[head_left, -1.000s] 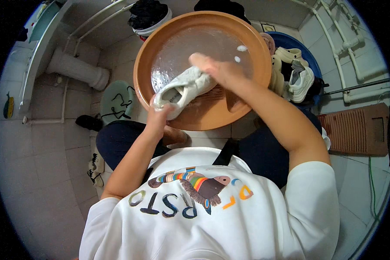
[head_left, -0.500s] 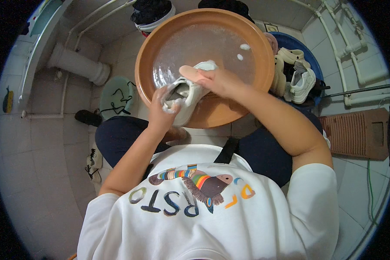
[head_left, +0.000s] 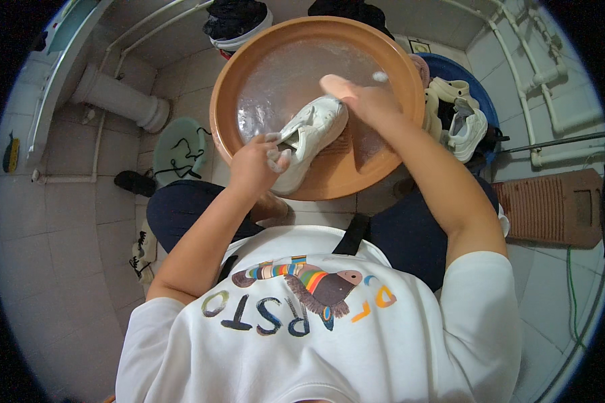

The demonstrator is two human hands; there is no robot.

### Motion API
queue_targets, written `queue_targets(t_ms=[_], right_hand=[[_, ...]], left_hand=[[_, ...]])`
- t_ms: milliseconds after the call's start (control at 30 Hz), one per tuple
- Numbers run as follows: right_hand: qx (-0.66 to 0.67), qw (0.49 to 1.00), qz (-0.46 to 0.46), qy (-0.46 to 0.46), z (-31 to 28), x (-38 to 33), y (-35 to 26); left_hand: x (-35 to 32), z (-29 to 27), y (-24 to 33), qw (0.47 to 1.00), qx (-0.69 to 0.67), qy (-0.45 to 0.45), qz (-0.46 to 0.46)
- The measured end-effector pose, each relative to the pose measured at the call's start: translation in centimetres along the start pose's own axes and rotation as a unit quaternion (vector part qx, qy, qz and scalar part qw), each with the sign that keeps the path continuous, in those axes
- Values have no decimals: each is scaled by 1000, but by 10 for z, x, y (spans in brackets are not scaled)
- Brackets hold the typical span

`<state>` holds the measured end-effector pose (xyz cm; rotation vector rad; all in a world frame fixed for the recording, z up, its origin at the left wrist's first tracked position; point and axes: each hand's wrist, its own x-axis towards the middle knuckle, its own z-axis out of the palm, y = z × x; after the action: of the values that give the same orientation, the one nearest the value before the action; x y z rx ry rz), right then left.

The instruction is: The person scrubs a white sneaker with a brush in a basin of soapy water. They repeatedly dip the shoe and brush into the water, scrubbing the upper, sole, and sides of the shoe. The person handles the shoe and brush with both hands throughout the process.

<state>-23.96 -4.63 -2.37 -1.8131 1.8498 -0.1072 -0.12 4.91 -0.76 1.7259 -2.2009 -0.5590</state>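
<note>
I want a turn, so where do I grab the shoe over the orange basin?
Probably at the heel end of the shoe, coming from the near left. Its opening faces up there, giving your fingers and thumb a rim to pinch, and the toe points away, over the basin. The left hand grips by that opening too.

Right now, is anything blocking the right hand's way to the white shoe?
Nothing visible is: the right hand, holding a pinkish tool, is close beside the toe of the white shoe.
</note>
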Motion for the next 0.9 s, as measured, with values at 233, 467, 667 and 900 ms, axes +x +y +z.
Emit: queue_targets(t_ms=[233, 467, 667, 900], right_hand=[[80, 988, -125, -48, 24, -7, 11], [62, 997, -51, -7, 17, 2, 21], [205, 976, -58, -34, 23, -30, -7], [105, 991, -65, -55, 21, -36, -17]], left_hand=[[4, -1, -5, 999, 9, -22, 34], [4, 2, -12, 995, -103, -12, -11], [14, 16, -41, 946, -298, -3, -126], [17, 13, -45, 895, -409, -28, -175]])
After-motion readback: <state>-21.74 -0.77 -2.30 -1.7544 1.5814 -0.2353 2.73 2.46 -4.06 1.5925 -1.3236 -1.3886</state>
